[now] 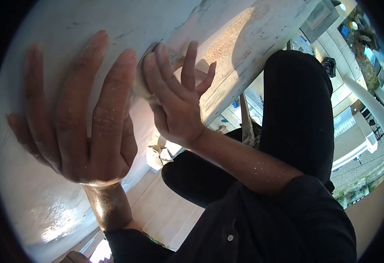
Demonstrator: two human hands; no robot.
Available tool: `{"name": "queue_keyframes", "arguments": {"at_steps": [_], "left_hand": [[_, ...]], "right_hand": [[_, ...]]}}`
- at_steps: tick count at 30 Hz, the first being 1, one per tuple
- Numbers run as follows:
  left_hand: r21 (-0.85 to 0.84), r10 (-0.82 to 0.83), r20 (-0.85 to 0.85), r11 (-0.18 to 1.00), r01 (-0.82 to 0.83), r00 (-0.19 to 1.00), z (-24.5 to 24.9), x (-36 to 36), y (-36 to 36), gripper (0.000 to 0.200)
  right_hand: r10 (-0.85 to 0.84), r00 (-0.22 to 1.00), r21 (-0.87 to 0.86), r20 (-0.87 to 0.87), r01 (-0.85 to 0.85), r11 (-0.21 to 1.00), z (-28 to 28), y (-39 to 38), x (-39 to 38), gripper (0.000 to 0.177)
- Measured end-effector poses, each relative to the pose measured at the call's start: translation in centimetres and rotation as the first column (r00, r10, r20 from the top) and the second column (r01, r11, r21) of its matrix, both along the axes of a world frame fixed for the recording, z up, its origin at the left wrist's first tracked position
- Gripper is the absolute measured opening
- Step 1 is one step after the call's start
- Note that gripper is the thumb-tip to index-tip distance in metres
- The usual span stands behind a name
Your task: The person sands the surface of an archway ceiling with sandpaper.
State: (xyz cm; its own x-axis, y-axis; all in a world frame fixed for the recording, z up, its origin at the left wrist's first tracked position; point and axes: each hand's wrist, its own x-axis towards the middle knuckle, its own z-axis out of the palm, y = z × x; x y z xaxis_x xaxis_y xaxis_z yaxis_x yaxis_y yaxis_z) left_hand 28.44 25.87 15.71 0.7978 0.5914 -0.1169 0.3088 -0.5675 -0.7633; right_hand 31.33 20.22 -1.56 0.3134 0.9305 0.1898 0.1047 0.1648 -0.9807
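Note:
My left hand (pixel 80 118) lies on a pale, smooth wall-like surface (pixel 148 22), its fingers spread and its back toward me. Nothing shows between those fingers. To its right, my right hand (pixel 176 96) presses a thin pale sanding sheet (pixel 141 90) against the same surface. The sheet's edge shows beside the index finger and thumb; the rest is hidden under the fingers. Two fingers lie over it, while the other two stick out to the right. Pale dust specks dot my right forearm.
My bent knees in black trousers (pixel 295 114) are at the right of the surface. A white object (pixel 154 160) sits beside the lower knee. Light floor tiles (pixel 332 48), a small grey table (pixel 319 19) and assorted items lie at the upper right. Bright glare (pixel 62 223) falls on the surface.

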Motion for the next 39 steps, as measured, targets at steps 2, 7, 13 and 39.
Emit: {"name": "queue_keyframes", "arguments": {"at_steps": [2, 7, 13, 39], "left_hand": [[-0.044, -0.044, 0.095, 0.998, 0.048, 0.994, 0.4, -0.9, 0.4, 0.039], [-0.023, -0.120, 0.249, 0.991, 0.130, 0.961, -0.6, -0.8, 0.7, 0.039], [0.033, -0.026, 0.183, 0.999, 0.020, 0.983, -1.0, -0.4, 0.4, 0.037], [0.236, -0.274, 0.563, 0.957, 0.166, 0.779, -8.0, -6.0, 0.4, 0.005]], "right_hand": [[-0.066, 0.848, 0.057, -0.526, 0.113, 0.992, -3.4, 4.5, 0.7, 0.065], [0.045, 0.999, -0.046, -0.010, -0.046, 0.998, 0.3, -0.8, -1.1, 0.061], [-0.190, 0.939, -0.083, -0.285, 0.173, 0.981, -0.5, 3.9, 0.7, 0.061], [0.075, 0.940, 0.157, -0.334, -0.024, 0.987, -19.3, 5.7, 2.9, 0.067]]}}
